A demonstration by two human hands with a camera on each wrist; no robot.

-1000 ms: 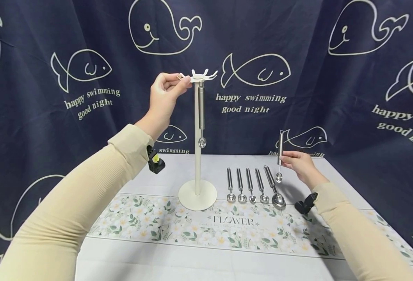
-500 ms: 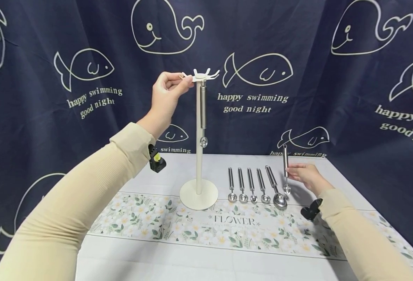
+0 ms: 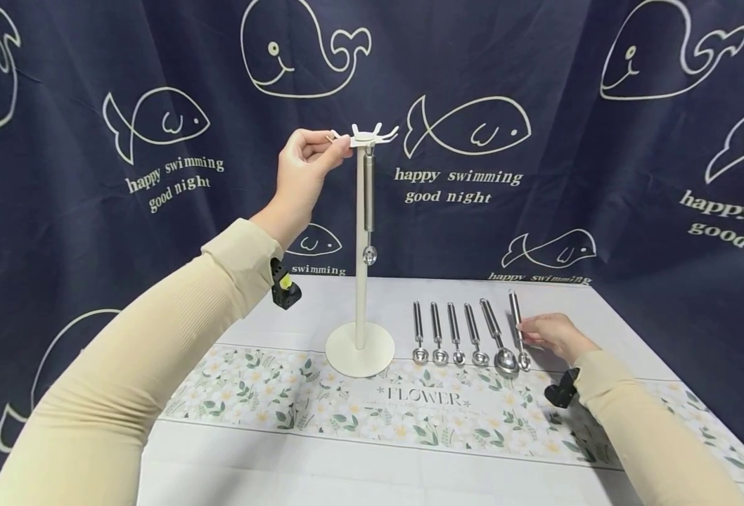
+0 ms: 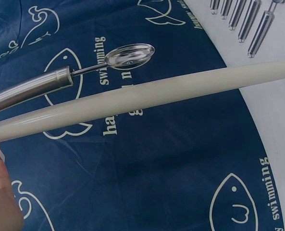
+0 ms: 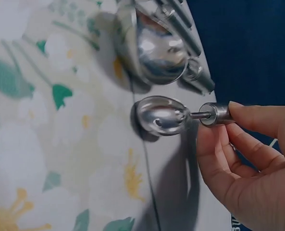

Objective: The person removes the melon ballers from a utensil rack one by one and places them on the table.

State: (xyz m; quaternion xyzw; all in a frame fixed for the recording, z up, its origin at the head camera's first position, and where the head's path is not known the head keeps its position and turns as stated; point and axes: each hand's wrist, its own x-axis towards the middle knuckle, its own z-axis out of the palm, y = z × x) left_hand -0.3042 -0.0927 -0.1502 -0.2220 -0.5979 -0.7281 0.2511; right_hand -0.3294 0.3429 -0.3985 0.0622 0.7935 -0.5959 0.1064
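Observation:
In the head view my left hand [image 3: 305,165] pinches a hook at the top of a cream utensil stand [image 3: 361,295]. A steel melon baller [image 3: 369,193] hangs from the stand's front, scoop end down; its oval scoop shows beside the pole [image 4: 147,96] in the left wrist view. My right hand [image 3: 555,334] pinches the handle of another melon baller [image 3: 516,316] at the right end of a row. In the right wrist view its small oval scoop [image 5: 161,115] is at the table, with thumb and fingers round the handle. Whether it fully rests there I cannot tell.
Several steel scoops [image 3: 453,327] lie side by side, handles pointing away, left of my right hand. The largest scoop [image 3: 505,361] is closest to it. A floral strip [image 3: 271,393] crosses the white table [image 3: 252,464]; a dark blue curtain [image 3: 321,63] hangs behind.
My right hand has lowered the melon baller from the air to the table at the right end of the row, shifting slightly right. The left hand keeps its hold on the stand.

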